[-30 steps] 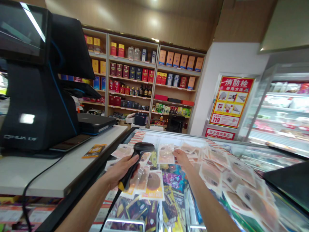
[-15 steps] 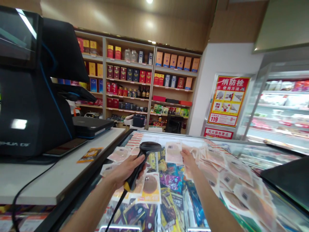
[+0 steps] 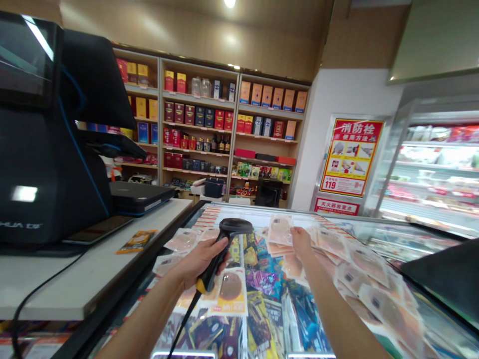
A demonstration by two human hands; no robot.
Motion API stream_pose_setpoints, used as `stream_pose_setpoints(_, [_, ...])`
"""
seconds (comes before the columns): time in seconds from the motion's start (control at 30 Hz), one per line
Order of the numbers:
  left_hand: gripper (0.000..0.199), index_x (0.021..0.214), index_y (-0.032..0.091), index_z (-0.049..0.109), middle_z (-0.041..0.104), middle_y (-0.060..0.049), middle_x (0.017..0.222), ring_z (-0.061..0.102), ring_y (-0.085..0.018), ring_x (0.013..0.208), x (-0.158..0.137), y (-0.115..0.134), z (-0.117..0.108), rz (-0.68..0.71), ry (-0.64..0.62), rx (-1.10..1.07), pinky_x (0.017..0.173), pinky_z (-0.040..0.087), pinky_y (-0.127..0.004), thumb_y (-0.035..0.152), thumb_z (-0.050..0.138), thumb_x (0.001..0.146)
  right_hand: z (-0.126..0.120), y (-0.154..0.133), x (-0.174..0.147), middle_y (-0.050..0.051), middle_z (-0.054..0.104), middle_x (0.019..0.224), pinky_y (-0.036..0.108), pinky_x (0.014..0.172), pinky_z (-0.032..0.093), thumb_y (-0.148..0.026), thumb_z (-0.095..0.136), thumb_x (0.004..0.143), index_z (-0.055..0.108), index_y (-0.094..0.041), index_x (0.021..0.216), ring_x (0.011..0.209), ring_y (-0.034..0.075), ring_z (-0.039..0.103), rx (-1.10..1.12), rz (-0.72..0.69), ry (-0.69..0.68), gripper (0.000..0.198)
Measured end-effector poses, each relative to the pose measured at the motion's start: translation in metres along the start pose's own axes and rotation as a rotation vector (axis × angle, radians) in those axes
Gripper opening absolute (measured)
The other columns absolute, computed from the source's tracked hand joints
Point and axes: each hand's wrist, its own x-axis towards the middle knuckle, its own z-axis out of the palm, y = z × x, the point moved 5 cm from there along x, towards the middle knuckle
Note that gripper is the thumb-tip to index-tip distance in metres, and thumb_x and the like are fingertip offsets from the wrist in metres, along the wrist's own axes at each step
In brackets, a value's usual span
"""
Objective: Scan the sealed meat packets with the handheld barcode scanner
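Note:
My left hand [image 3: 204,260] is wrapped round the handle of a black and yellow barcode scanner [image 3: 214,259]. Its head points away from me, and a cord trails down toward me. A flat clear packet [image 3: 280,231] with a pale round slice inside is pinched by an edge in my right hand [image 3: 300,241], to the right of the scanner head. Under that hand lie more such packets. To the right spreads a large overlapping pile of packets [image 3: 374,294]. Below my left hand rests an orange-and-white packet [image 3: 231,291] with a brown round slice, on the glass counter top.
Colourful snack bags [image 3: 262,319] show beneath the glass. On the left, a black checkout terminal [image 3: 48,164] stands on a white counter [image 3: 33,284] with a small orange packet [image 3: 137,241]. A dark panel [image 3: 445,279] juts in at right. Shelves of boxes [image 3: 198,114] stand behind.
My right hand has shifted slightly right with the clear packet, away from the scanner head and over other packets. The left hand keeps its hold on the scanner. The view has shifted slightly.

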Motion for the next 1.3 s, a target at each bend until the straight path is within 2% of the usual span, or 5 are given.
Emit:
stream_pose_setpoints(0.33, [0.031, 0.068, 0.015, 0.046, 0.049, 0.003, 0.055, 0.043, -0.004, 0.041, -0.006, -0.003, -0.014, -0.008, 0.06, 0.003, 0.039, 0.032, -0.016, 0.045, 0.047, 0.067, -0.028, 0.005, 0.028, 0.017, 0.061, 0.081, 0.033, 0.065, 0.039, -0.017, 0.04, 0.062, 0.059, -0.005, 0.089, 0.076, 0.025, 0.055, -0.284, 0.158, 0.093, 0.035])
stream_pose_setpoints(0.53, [0.029, 0.07, 0.015, 0.048, 0.05, 0.003, 0.056, 0.044, -0.004, 0.042, -0.016, -0.006, -0.032, -0.033, 0.109, -0.002, 0.039, 0.033, -0.016, 0.044, 0.049, 0.066, -0.019, -0.007, 0.013, 0.015, 0.059, 0.09, 0.034, 0.075, 0.037, -0.019, 0.04, 0.065, 0.057, -0.009, 0.096, 0.086, 0.025, 0.053, -0.351, 0.05, 0.054, 0.037])
stream_pose_setpoints(0.7, [0.029, 0.067, 0.015, 0.047, 0.05, 0.004, 0.056, 0.044, -0.004, 0.042, -0.028, -0.008, -0.054, -0.057, 0.19, -0.006, 0.039, 0.035, -0.016, 0.044, 0.05, 0.065, 0.016, -0.036, -0.023, 0.011, 0.059, 0.093, 0.032, 0.077, 0.037, -0.026, 0.041, 0.066, 0.058, -0.012, 0.095, 0.089, 0.022, 0.052, -0.399, -0.111, -0.077, 0.036])
stream_pose_setpoints(0.97, [0.03, 0.064, 0.015, 0.049, 0.05, 0.003, 0.052, 0.043, -0.005, 0.04, -0.046, -0.004, -0.076, -0.055, 0.263, -0.027, 0.037, 0.035, -0.016, 0.045, 0.051, 0.064, 0.111, -0.08, -0.097, 0.006, 0.062, 0.087, 0.023, 0.07, 0.039, -0.034, 0.048, 0.063, 0.06, -0.015, 0.086, 0.084, 0.017, 0.055, -0.307, -0.235, -0.539, 0.032])
stream_pose_setpoints(1.3, [0.033, 0.064, 0.015, 0.05, 0.05, 0.003, 0.05, 0.044, -0.006, 0.04, -0.063, -0.013, -0.108, -0.091, 0.381, 0.005, 0.035, 0.034, -0.015, 0.048, 0.05, 0.063, 0.168, -0.096, -0.117, 0.013, 0.063, 0.078, 0.027, 0.064, 0.042, -0.045, 0.04, 0.066, 0.059, -0.012, 0.077, 0.079, 0.021, 0.057, -0.41, 0.03, -0.671, 0.039])
